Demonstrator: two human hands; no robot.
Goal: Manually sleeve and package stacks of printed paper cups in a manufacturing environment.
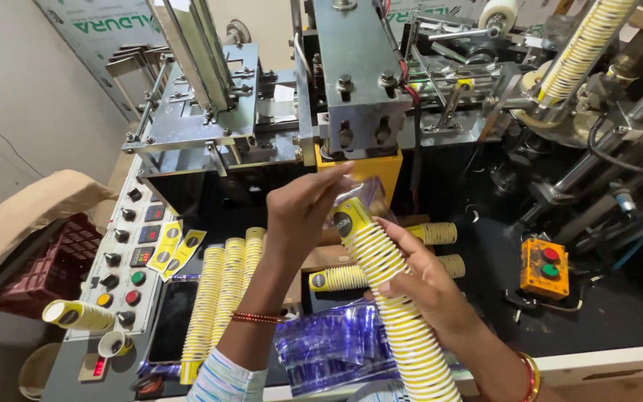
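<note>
Right hand [418, 279] grips the cup stack [392, 290]; left hand [303, 212], half-curled, touches its top.

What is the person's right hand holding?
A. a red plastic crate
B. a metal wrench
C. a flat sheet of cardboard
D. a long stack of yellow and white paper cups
D: the right hand grips a long stack of paper cups around its middle, while the left hand reaches its top end.
</note>
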